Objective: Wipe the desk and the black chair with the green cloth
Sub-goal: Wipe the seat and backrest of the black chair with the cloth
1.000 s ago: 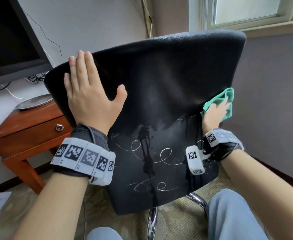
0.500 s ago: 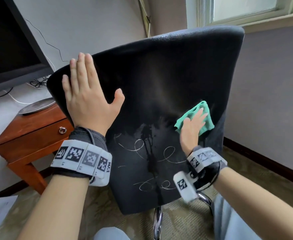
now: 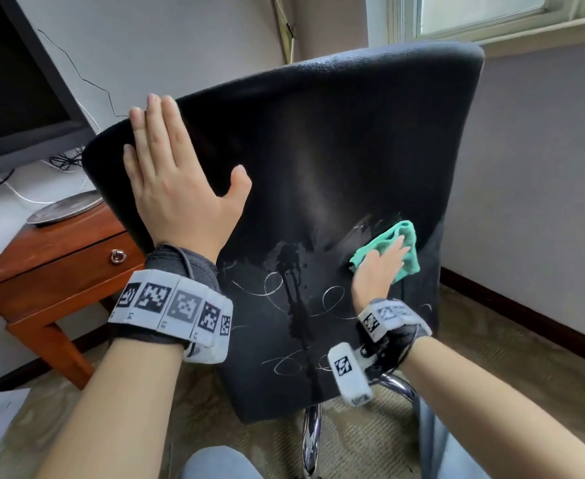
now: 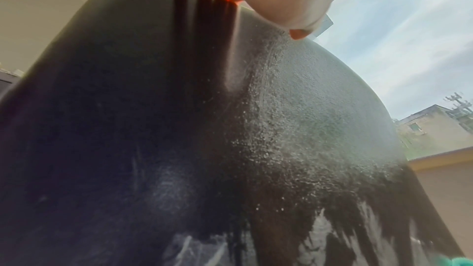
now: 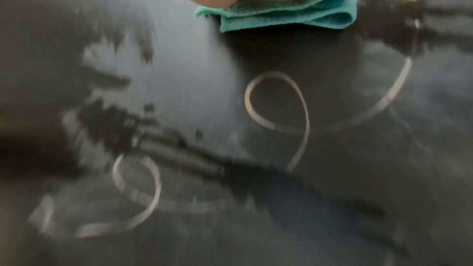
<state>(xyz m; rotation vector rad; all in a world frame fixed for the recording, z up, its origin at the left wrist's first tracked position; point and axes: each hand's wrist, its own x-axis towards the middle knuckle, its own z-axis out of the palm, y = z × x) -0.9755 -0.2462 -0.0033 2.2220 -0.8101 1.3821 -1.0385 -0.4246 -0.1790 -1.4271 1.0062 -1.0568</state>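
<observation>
The black chair point(image 3: 336, 150) faces away from me, its backrest filling the head view, with wet streaks and pale looping scribbles on its lower half. My left hand point(image 3: 170, 181) lies flat on the backrest's upper left, fingers straight up to the top edge. My right hand point(image 3: 380, 267) presses the folded green cloth point(image 3: 401, 250) against the backrest's lower right with flat fingers. In the right wrist view the green cloth point(image 5: 294, 11) bunches under the palm above the scribbles. The left wrist view shows the chair back point(image 4: 230, 128) beaded with droplets.
A wooden side table point(image 3: 52, 267) with a drawer stands at the left, carrying a grey round base point(image 3: 66, 209) below a dark screen point(image 3: 14, 84). The chair's chrome post point(image 3: 310, 440) rises from the carpet. A wall and skirting run at right, a window above.
My right hand slid the cloth from the backrest's right edge inward and down across the lower right. The left hand stayed flat on the upper left.
</observation>
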